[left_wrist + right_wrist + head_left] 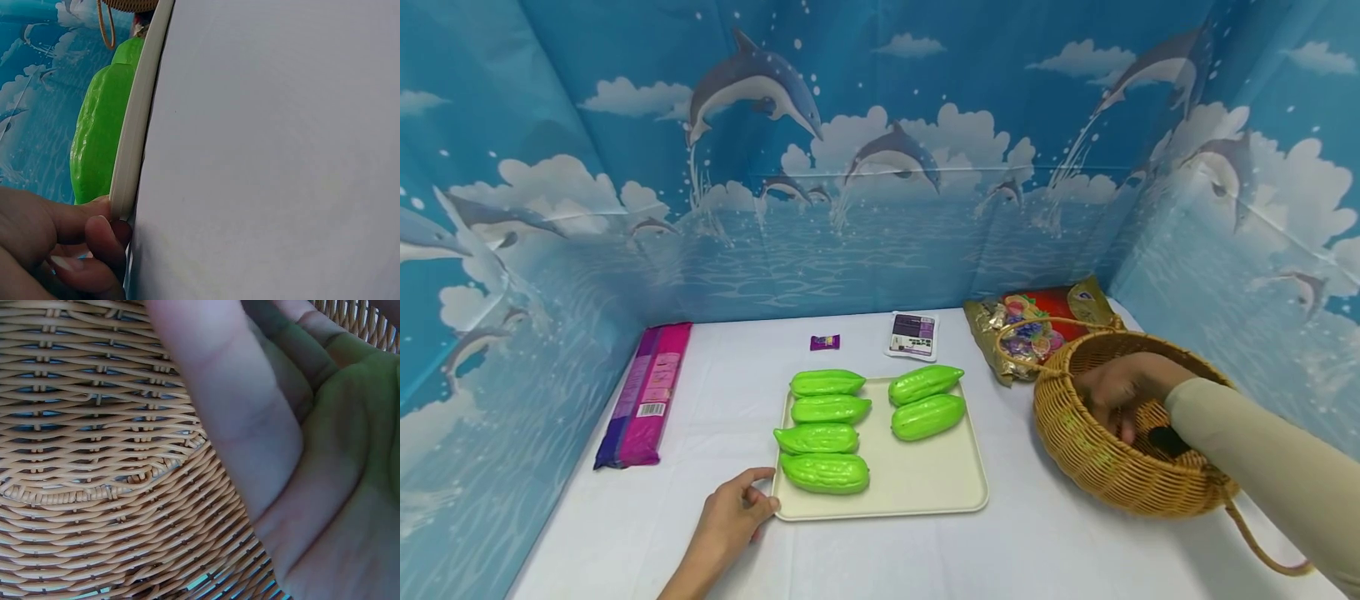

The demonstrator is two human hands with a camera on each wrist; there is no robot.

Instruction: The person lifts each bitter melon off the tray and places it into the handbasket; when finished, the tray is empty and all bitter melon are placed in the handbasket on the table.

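A cream tray (917, 492) lies on the white cloth, holding glossy green bitter melons (826, 473): several stacked in a left column and two at the upper right. My left hand (730, 515) pinches the tray's near left corner; in the left wrist view, thumb and fingertips meet at the pale rim (134, 131). On the right, my right hand (1123, 387) reaches down inside a round wicker basket (1093, 450), blurred in the head view. The right wrist view shows its loosely extended fingers (244, 419) beside the woven wall, with green tinting the palm and no held thing visible.
A pink and purple packet (651, 392) lies at the left. Behind the tray are a small purple wrapped sweet (825, 342) and a white and dark packet (913, 336). A gold and red bag (1045, 321) lies behind the basket. A dolphin-print curtain (850, 233) encloses the table.
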